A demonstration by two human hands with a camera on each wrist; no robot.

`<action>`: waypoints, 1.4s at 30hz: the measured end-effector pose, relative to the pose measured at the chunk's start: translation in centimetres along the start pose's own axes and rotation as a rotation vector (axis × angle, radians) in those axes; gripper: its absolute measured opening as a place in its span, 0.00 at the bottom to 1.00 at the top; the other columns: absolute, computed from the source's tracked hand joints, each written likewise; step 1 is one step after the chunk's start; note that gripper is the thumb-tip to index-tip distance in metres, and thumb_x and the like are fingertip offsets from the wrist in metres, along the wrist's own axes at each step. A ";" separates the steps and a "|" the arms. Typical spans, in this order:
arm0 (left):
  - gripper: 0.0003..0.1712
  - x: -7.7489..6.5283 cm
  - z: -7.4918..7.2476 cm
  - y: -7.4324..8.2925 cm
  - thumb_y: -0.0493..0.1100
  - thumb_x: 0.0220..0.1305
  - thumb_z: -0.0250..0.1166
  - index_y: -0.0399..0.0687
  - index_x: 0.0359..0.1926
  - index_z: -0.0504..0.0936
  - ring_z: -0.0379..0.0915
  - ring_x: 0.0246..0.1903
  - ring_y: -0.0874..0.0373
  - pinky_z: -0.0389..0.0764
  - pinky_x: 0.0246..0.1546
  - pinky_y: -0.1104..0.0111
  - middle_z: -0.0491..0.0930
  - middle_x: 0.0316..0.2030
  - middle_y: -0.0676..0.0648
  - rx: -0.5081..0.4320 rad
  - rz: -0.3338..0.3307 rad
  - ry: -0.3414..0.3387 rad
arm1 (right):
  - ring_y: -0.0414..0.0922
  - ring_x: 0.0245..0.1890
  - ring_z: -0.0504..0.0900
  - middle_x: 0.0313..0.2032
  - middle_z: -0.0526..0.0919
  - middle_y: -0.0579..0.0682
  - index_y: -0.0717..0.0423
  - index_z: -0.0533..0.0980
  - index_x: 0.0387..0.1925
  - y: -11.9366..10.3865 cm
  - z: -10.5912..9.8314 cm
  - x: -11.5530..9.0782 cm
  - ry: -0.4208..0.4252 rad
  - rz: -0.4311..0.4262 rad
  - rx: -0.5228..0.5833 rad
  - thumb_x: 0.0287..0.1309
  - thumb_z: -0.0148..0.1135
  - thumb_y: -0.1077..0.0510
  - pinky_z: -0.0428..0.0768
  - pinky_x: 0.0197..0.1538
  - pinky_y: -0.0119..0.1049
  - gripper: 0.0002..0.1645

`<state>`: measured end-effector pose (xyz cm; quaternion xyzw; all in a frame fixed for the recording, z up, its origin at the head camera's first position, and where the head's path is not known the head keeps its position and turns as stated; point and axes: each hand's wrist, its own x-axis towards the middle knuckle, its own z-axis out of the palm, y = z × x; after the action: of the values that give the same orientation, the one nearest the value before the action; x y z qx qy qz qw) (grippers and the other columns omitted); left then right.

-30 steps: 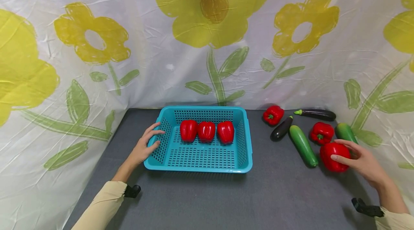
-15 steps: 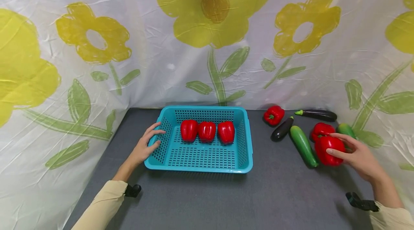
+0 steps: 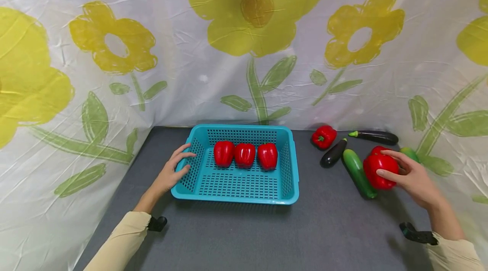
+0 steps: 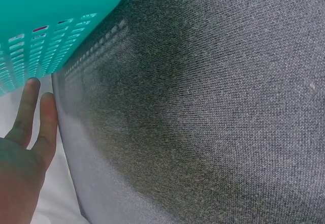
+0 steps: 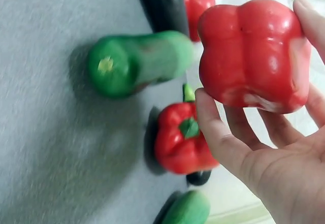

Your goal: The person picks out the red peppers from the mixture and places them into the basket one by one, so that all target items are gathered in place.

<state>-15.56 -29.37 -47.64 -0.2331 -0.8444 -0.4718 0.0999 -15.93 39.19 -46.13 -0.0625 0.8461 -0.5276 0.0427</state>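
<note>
My right hand [image 3: 415, 180] grips a red bell pepper [image 3: 378, 171] between thumb and fingers. In the right wrist view this held pepper [image 5: 254, 56] is up off the table. Another red bell pepper [image 5: 180, 140] lies partly behind it, beside a green zucchini [image 3: 358, 173]. My left hand [image 3: 171, 171] lies at the left rim of a turquoise basket [image 3: 234, 198], fingers spread and lightly bent. The left wrist view has two fingers [image 4: 46, 127] close to the basket's perforated wall. Three red bell peppers [image 3: 244, 155] sit in a row inside the basket.
Right of the basket lie a red bell pepper [image 3: 324, 136], an eggplant [image 3: 334, 153] and a longer eggplant [image 3: 375, 137] near the back. A second zucchini [image 3: 410, 154] is partly hidden behind the right hand. A flower-printed cloth [image 3: 183, 51] hangs behind the dark table [image 3: 228, 237].
The right hand has moved left and slightly up with the bell pepper, which now covers much of the pepper behind it. The left hand stays at the basket's rim.
</note>
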 end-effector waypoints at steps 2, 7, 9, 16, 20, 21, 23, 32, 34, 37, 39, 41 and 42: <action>0.19 0.0 0.0 0.0 0.19 0.63 0.58 0.23 0.55 0.76 0.46 0.69 0.22 0.52 0.58 0.28 0.56 0.69 0.21 0.000 0.000 0.000 | 0.40 0.51 0.74 0.57 0.70 0.44 0.50 0.63 0.74 -0.4 0.3 0.3 -0.006 -0.021 0.022 0.68 0.64 0.59 0.84 0.40 0.41 0.36; 0.18 0.0 0.0 0.0 0.19 0.63 0.58 0.22 0.55 0.75 0.47 0.69 0.22 0.52 0.58 0.28 0.56 0.69 0.21 -0.004 0.004 0.001 | 0.40 0.50 0.75 0.57 0.72 0.43 0.50 0.65 0.73 -1.2 1.1 1.2 -0.007 -0.062 0.079 0.69 0.62 0.64 0.84 0.40 0.39 0.34; 0.18 0.0 0.0 -0.1 0.19 0.63 0.58 0.23 0.55 0.76 0.47 0.68 0.22 0.52 0.58 0.28 0.56 0.69 0.21 -0.006 0.007 0.003 | 0.42 0.51 0.74 0.57 0.73 0.44 0.49 0.66 0.72 -1.5 1.5 1.5 -0.006 -0.078 0.092 0.68 0.62 0.64 0.84 0.40 0.39 0.34; 0.20 0.0 0.0 -0.1 0.18 0.61 0.58 0.27 0.54 0.77 0.47 0.68 0.21 0.52 0.57 0.28 0.56 0.68 0.20 0.002 0.024 0.005 | 0.46 0.53 0.73 0.57 0.74 0.46 0.46 0.66 0.72 -2.7 3.1 2.8 -0.022 -0.114 0.123 0.67 0.64 0.64 0.84 0.42 0.39 0.35; 0.19 -0.1 0.0 0.1 0.18 0.62 0.58 0.26 0.54 0.77 0.47 0.68 0.21 0.52 0.57 0.28 0.56 0.68 0.20 0.001 0.020 0.008 | 0.47 0.53 0.74 0.59 0.72 0.49 0.47 0.67 0.72 -3.7 4.2 3.5 -0.060 -0.125 0.151 0.67 0.64 0.64 0.84 0.42 0.41 0.35; 0.19 -0.1 0.0 0.1 0.18 0.62 0.58 0.26 0.54 0.77 0.46 0.68 0.21 0.52 0.57 0.28 0.56 0.68 0.20 -0.001 0.019 0.008 | 0.48 0.53 0.74 0.59 0.72 0.50 0.47 0.67 0.71 -4.0 4.5 3.6 -0.072 -0.127 0.157 0.67 0.65 0.64 0.84 0.42 0.42 0.34; 0.19 -0.1 0.0 0.1 0.18 0.62 0.58 0.26 0.54 0.77 0.46 0.68 0.21 0.52 0.57 0.28 0.56 0.69 0.20 -0.004 0.016 0.007 | 0.48 0.54 0.74 0.60 0.71 0.51 0.48 0.68 0.71 -4.5 5.2 4.0 -0.096 -0.129 0.177 0.66 0.65 0.64 0.84 0.42 0.43 0.34; 0.19 -0.4 0.4 -3.1 0.19 0.63 0.59 0.27 0.56 0.77 0.46 0.70 0.26 0.51 0.58 0.27 0.56 0.71 0.25 0.009 0.034 0.021 | 0.54 0.58 0.71 0.63 0.67 0.57 0.54 0.65 0.72 -6.3 8.2 5.9 -0.186 -0.143 0.324 0.66 0.64 0.68 0.84 0.45 0.46 0.36; 0.20 -0.4 0.4 -3.7 0.21 0.64 0.59 0.28 0.56 0.77 0.46 0.71 0.29 0.51 0.59 0.28 0.56 0.72 0.28 0.013 0.026 0.018 | 0.55 0.59 0.70 0.64 0.67 0.57 0.54 0.66 0.72 -6.6 8.8 6.2 -0.187 -0.153 0.316 0.64 0.65 0.68 0.84 0.45 0.46 0.37; 0.20 -0.5 0.3 -4.0 0.22 0.65 0.59 0.29 0.57 0.77 0.46 0.72 0.31 0.51 0.60 0.29 0.56 0.73 0.31 0.004 0.016 0.012 | 0.57 0.59 0.68 0.64 0.66 0.56 0.54 0.66 0.72 -7.0 9.5 6.7 -0.185 -0.167 0.290 0.63 0.68 0.67 0.84 0.45 0.46 0.38; 0.20 -0.5 0.3 -4.0 0.22 0.64 0.59 0.30 0.57 0.77 0.46 0.72 0.31 0.51 0.59 0.29 0.56 0.73 0.30 0.008 0.018 0.012 | 0.59 0.60 0.67 0.65 0.66 0.57 0.54 0.66 0.72 -7.4 9.9 7.0 -0.188 -0.171 0.280 0.63 0.68 0.66 0.83 0.46 0.46 0.38; 0.20 -0.4 0.3 -3.3 0.21 0.64 0.59 0.28 0.56 0.77 0.46 0.71 0.28 0.51 0.58 0.28 0.56 0.72 0.27 0.010 0.021 0.014 | 0.60 0.61 0.66 0.66 0.66 0.57 0.53 0.65 0.72 -7.8 10.3 7.2 -0.191 -0.168 0.267 0.63 0.69 0.64 0.83 0.47 0.46 0.39; 0.20 -0.3 0.3 -2.8 0.20 0.63 0.59 0.27 0.56 0.77 0.46 0.70 0.26 0.52 0.58 0.27 0.56 0.71 0.25 0.011 0.023 0.014 | 0.60 0.61 0.66 0.66 0.66 0.57 0.53 0.65 0.73 -7.9 10.4 7.4 -0.191 -0.163 0.258 0.63 0.69 0.63 0.83 0.47 0.46 0.39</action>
<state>-16.60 -30.46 -50.01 -0.2388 -0.8435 -0.4678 0.1124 -21.32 25.35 -43.64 -0.1747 0.7555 -0.6253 0.0874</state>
